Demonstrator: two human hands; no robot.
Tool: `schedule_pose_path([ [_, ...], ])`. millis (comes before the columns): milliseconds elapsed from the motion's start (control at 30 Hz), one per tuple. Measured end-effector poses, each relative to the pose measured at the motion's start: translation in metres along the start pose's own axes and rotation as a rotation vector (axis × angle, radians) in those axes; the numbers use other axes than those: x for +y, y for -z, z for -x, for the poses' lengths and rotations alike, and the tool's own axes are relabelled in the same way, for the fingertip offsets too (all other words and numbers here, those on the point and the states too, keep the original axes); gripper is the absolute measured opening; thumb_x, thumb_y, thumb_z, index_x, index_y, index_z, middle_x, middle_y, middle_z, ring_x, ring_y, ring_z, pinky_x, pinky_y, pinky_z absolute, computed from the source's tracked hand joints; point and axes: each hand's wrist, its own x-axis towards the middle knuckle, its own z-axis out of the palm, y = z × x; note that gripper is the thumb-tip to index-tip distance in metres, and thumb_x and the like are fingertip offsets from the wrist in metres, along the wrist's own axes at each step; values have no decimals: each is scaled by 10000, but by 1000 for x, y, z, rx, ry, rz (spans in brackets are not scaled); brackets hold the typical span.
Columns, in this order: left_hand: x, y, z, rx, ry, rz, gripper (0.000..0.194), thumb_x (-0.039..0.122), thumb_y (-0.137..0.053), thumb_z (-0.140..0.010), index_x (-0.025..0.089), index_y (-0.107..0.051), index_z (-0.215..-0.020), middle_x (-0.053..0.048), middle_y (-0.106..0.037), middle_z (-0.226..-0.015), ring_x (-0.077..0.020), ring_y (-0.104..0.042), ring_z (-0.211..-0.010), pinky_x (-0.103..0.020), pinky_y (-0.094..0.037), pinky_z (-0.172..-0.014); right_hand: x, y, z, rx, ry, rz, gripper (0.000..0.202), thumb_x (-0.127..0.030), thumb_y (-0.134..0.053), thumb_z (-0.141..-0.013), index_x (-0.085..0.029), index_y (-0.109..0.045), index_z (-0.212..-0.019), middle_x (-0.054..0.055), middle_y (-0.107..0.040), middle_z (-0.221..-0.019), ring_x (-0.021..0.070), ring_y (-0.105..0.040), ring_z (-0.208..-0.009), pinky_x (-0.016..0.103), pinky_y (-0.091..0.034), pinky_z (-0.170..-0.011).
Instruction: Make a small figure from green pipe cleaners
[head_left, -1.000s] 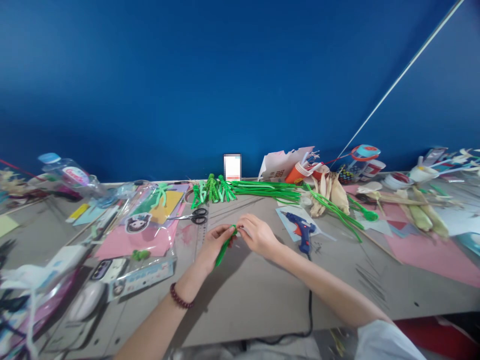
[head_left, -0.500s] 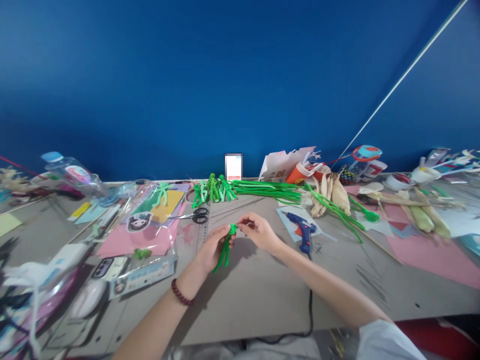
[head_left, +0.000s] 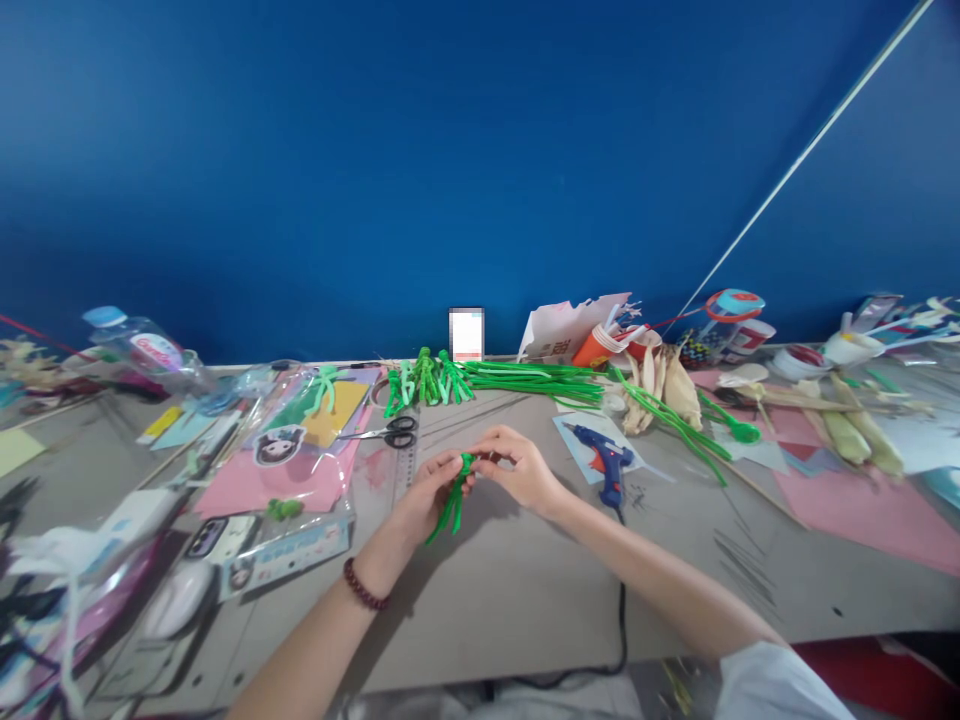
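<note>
A bunch of bent green pipe cleaners hangs from my left hand, whose fingers are closed round its wound top. Its loose ends point down toward me over the table. My right hand meets that top from the right, thumb and forefinger pinched against the green head; the exact strand between them is too small to make out. Behind my hands, several finished-looking green pipe cleaner figures stand in a row. Beside them lies a bundle of straight green pipe cleaners.
Black-handled scissors lie left of my hands, near a clear bag with pink paper. To the right, a blue glue gun rests on paper, its black cord running to the front edge. Dried husks and an orange cup stand behind.
My right hand has shifted slightly left, closer against the top of the green bunch. My left hand stays nearly in place, and the things on the table have not moved.
</note>
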Motion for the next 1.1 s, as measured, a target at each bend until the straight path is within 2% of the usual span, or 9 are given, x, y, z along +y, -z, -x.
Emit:
schedule_pose_path([
  [200, -1, 3, -2, -2, 16, 8, 331, 328, -774, -626, 100, -696, -854, -34, -644, -619, -85, -547, -527, -181, -423, -521, 7, 0, -1, -18, 36, 49, 206, -253, -573, -826, -225, -719, -967, 20, -517, -816, 119, -554, -740, 258, -485, -693],
  [333, 0, 3, -2, 3, 44, 25, 287, 324, -771, -634, 104, -690, -800, -34, -656, -630, -88, -554, -535, -180, -412, -522, 9, 1, 1, 6, 126, 205, 235, -223, -511, -864, -234, -709, -989, 31, -511, -822, 128, -544, -746, 265, -483, -686],
  [500, 0, 5, -4, -8, 9, 33, 280, 332, -771, -634, 109, -678, -774, -27, -646, -616, -86, -560, -542, -178, -422, -539, 7, 1, 4, 14, 290, 437, 373, -192, -431, -897, -275, -546, -1243, 69, -541, -955, 169, -533, -880, 315, -479, -779],
  [567, 0, 6, -4, -14, 2, 32, 290, 335, -772, -630, 115, -678, -794, -28, -644, -616, -89, -565, -546, -176, -420, -533, 3, 2, 4, 31, 269, 414, 420, -179, -416, -898, -260, -470, -1306, 80, -553, -1010, 164, -543, -886, 294, -489, -757],
  [667, 2, 6, -3, -30, -1, 33, 312, 330, -790, -603, 124, -682, -811, -32, -649, -622, -91, -569, -553, -172, -420, -531, -6, 11, 2, 100, 228, 396, 385, -176, -439, -877, -236, -511, -1250, 79, -575, -1004, 154, -560, -818, 275, -494, -709],
  [767, 5, 4, -1, -35, -12, 30, 318, 316, -805, -580, 132, -685, -809, -30, -648, -624, -94, -574, -569, -172, -424, -540, -15, 31, 2, 179, 190, 449, 319, -186, -443, -868, -206, -562, -1163, 78, -597, -962, 155, -568, -781, 279, -489, -705],
  [833, 7, 2, 0, -26, -19, 16, 317, 307, -809, -573, 135, -685, -808, -30, -648, -633, -99, -580, -584, -176, -426, -544, -19, 48, 7, 218, 142, 520, 269, -221, -457, -865, -191, -590, -1097, 76, -617, -926, 152, -570, -723, 258, -477, -632],
  [933, 8, 0, 1, -7, -22, -8, 308, 296, -811, -567, 139, -685, -799, -29, -649, -647, -107, -586, -596, -185, -426, -536, -17, 75, 24, 265, 56, 673, 201, -288, -488, -852, -185, -625, -956, 59, -640, -832, 154, -574, -678, 266, -464, -654],
  [1100, 5, -1, 2, -19, -42, -29, 270, 257, -796, -593, 145, -693, -816, -24, -668, -687, -109, -601, -637, -200, -449, -603, 10, 105, 74, 494, -191, 897, 256, -421, -497, -822, -186, -589, -778, 32, -609, -660, 154, -544, -554, 275, -430, -583],
])
